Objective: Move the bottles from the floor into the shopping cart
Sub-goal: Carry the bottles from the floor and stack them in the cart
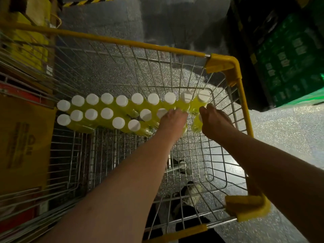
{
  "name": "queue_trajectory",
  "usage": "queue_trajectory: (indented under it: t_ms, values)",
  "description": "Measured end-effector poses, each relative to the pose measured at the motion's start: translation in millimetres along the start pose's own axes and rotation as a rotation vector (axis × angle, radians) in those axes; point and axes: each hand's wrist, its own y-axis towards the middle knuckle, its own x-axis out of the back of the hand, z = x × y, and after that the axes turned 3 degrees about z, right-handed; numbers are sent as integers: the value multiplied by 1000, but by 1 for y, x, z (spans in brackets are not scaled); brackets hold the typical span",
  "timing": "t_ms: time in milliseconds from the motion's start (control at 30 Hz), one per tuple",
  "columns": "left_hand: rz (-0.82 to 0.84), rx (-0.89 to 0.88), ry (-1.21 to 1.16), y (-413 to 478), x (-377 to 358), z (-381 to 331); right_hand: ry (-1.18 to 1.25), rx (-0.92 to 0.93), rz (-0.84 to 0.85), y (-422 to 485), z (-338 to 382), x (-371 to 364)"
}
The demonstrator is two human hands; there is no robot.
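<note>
A wire shopping cart point(233, 67) with a yellow rim fills the view. Several yellow bottles with white caps point(107, 113) stand in two rows along its far side. Both my arms reach down into the cart at the right end of the rows. My left hand point(172, 120) is curled over a yellow bottle, whose cap it hides. My right hand point(214, 120) grips another yellow bottle point(196, 125) beside the cart's right wall; only the bottle's body shows under the fingers.
A green crate point(289, 55) stands on the speckled floor to the right of the cart. Yellow cardboard boxes point(22, 141) and a red shelf sit close on the left. My shoes point(191, 192) show through the cart's wire bottom.
</note>
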Motion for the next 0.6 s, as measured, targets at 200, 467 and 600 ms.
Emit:
queue_trajectory:
  t_ms: [200,467,600]
  values:
    - [11,-38,29,12,1,-10,47,-23,-29,3,-3,1]
    - [15,-66,-17,28,1,-14,37,-30,-13,5,-3,2]
    - [17,-36,-40,29,2,-9,63,-53,7,6,-1,2]
